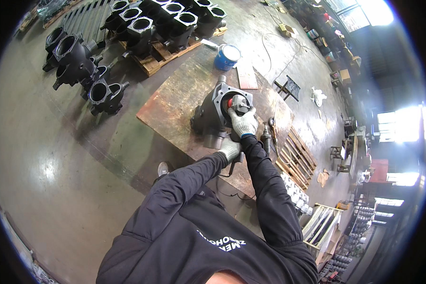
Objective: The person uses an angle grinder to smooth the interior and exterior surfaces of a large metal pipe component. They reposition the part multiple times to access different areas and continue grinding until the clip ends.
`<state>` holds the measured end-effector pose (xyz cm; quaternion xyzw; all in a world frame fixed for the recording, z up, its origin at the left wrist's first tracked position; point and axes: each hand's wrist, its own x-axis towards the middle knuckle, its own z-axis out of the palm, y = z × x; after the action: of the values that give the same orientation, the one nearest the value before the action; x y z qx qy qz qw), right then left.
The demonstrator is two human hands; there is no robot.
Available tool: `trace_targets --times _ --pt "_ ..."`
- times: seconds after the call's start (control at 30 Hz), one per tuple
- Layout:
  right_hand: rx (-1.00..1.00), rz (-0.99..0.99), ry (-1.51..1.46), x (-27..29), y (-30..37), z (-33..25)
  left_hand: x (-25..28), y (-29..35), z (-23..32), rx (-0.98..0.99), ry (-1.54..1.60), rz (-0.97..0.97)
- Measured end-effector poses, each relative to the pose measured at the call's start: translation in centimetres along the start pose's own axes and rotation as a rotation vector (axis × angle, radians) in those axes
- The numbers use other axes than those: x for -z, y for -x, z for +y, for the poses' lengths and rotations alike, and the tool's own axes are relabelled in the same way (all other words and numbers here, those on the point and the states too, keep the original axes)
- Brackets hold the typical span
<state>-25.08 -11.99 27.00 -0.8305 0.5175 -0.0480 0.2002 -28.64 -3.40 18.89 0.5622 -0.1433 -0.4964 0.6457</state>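
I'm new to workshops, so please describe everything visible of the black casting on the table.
The casting is hollow, matte black and metal-looking, with a bare grey flange around its wide opening and stubby tubular ends, the nearer one bare grey. It rests on the worn table, opening facing the gloved right hand, which holds a power tool there. Tool contact is unclear.

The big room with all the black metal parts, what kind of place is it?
Probably a factory or metal workshop: black metal parts stand on a wooden pallet, a stained worktable holds another metal part, and the gloved right hand grips a tool.
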Motion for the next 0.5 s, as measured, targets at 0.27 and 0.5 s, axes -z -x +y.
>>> trace_targets --times 0.27,0.5 --pt "0.013 0.083 0.051 0.2 0.3 -0.9 -0.1 0.0 0.4 0.221 0.197 0.106" --pt "0.116 -0.02 -0.127 3.3 2.1 -1.0 -0.1 0.5 1.1 0.043 0.033 0.144"
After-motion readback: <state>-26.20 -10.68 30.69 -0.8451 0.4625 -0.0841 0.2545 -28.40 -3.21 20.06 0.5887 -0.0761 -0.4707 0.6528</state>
